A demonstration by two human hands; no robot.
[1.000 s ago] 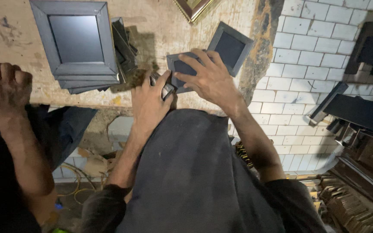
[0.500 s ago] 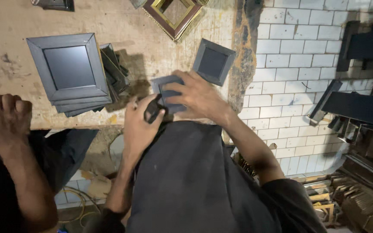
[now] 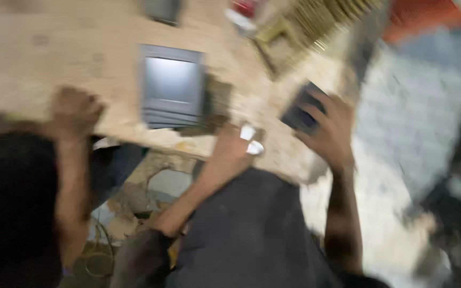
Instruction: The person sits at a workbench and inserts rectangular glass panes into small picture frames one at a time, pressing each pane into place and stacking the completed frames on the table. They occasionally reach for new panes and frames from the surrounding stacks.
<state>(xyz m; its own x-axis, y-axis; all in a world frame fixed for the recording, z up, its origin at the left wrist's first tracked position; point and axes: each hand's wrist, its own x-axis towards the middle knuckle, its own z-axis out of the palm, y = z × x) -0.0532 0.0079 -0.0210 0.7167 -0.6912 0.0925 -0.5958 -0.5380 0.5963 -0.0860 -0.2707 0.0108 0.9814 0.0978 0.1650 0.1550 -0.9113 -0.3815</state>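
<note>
The picture is blurred. The right hand (image 3: 329, 130) is clamped on a small dark frame (image 3: 301, 112), lifted over the desk (image 3: 38, 69). The left hand (image 3: 236, 146) rests on the desk edge, closed on something small and white (image 3: 251, 140). A stack of grey frames (image 3: 172, 88) lies beyond the left hand; another person's hand (image 3: 74, 111) grips the edge farther left.

a small frame-making workshop, as i read it from the head view. a worn, stained wooden worktable (image 3: 38, 64) carries a stack of grey picture frames (image 3: 172, 88), and a gilt frame (image 3: 284, 45) lies farther back beside a row of gold moulding strips (image 3: 342, 16) (blurred, so detail is lost). to the right runs a white tiled surface (image 3: 396, 106); scraps and a wire coil (image 3: 100, 256) lie below the table.
</note>
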